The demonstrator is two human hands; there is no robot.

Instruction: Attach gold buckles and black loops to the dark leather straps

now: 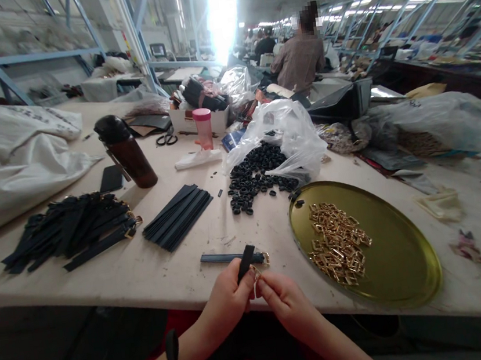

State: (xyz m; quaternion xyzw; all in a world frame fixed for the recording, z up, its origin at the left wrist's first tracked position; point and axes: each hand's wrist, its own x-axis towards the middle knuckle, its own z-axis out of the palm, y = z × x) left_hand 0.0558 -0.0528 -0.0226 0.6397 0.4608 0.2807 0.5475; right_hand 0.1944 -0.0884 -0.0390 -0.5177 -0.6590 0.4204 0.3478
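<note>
At the lower centre of the frame, the strap (245, 263) was clamped between the thumb and fingers of the left hand (227, 289), its dark free end sticking up and to the right past the thumb. The buckle (256, 274), thin and gold, lay at the fingertips, between the two hands. The right hand (288, 300) had its thumb and forefinger pinched together on the buckle's right side; its other fingers were curled beneath, partly hidden. Whether the strap passed through the buckle could not be told.

Just behind the hands, a second strap (228, 257) lay flat on the table (201, 284), its gold end to the right. Right of centre, the tray (398, 254) bore a heap of gold buckles (338, 244). Black loops (257, 169) were spread at the centre, beside and partly under a clear bag (296, 132). Left of them lay flat strips (179, 217), then a pile of straps (71, 227) at the left. The bottle (127, 153) stood behind, upper left of centre. A person (302, 55) was at the upper right.
</note>
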